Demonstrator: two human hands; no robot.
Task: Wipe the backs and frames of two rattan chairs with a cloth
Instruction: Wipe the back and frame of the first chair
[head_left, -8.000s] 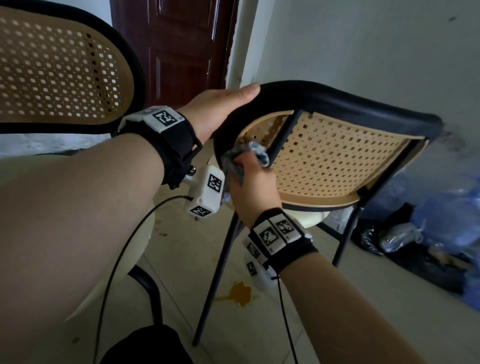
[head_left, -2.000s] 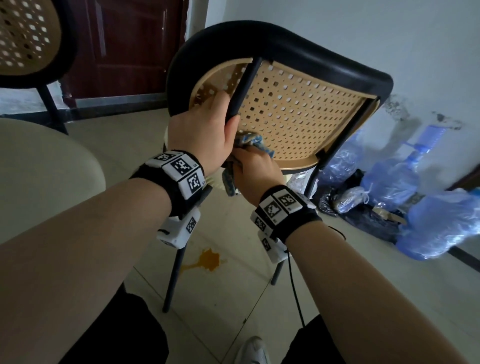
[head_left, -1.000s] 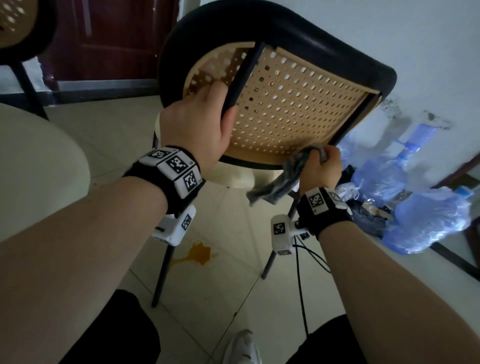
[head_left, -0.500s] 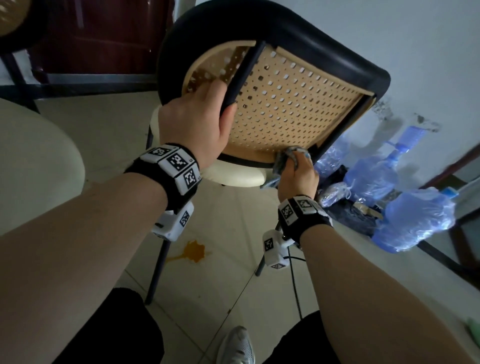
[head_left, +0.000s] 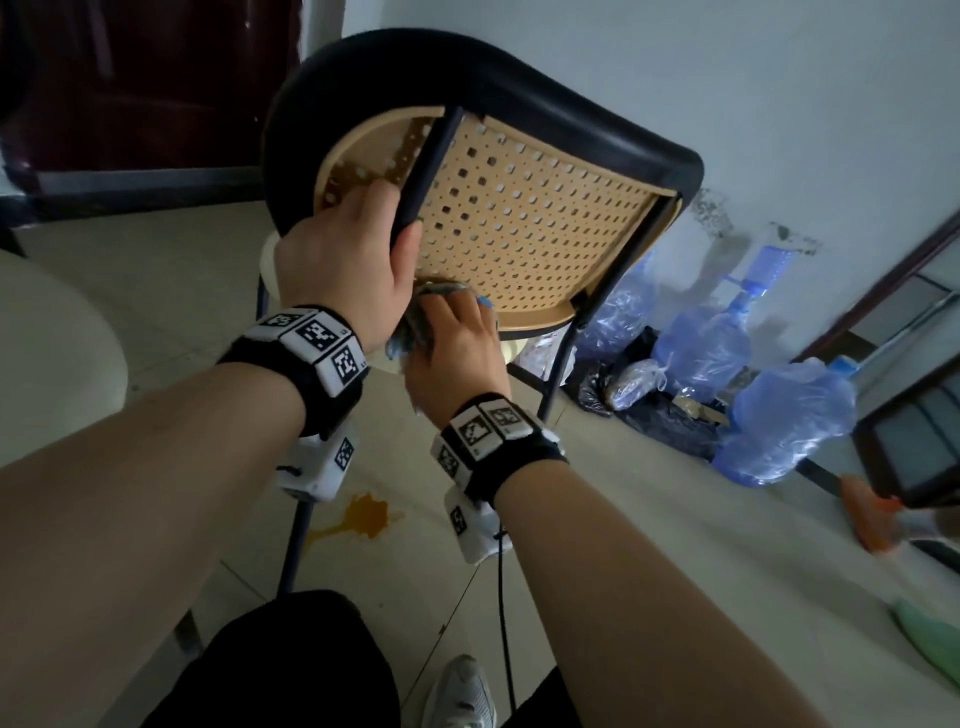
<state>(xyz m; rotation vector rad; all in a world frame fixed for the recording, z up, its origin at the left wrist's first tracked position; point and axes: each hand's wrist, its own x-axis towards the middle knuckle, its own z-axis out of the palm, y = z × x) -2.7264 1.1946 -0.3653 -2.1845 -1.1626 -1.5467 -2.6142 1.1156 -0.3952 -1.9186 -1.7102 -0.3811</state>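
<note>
A rattan chair back (head_left: 524, 228) with a thick black frame (head_left: 467, 73) leans toward me in the middle of the view. My left hand (head_left: 348, 265) grips the black upright strut at its back, thumb curled round the bar. Just below it, my right hand (head_left: 452, 348) holds a crumpled grey-blue cloth (head_left: 423, 312) against the lower edge of the rattan panel. Most of the cloth is hidden between the two hands. A second chair's cream seat (head_left: 47, 353) shows at the left edge.
Blue water jugs (head_left: 706, 348) and black bags (head_left: 670, 415) lie along the wall at right. An orange stain (head_left: 363, 517) marks the tiled floor under the chair. A dark door (head_left: 156, 83) stands at back left. My shoe (head_left: 460, 696) is at the bottom.
My right hand has carried the cloth from the right end of the panel's lower edge leftward, to just under my left hand. The left hand has kept its grip on the strut.
</note>
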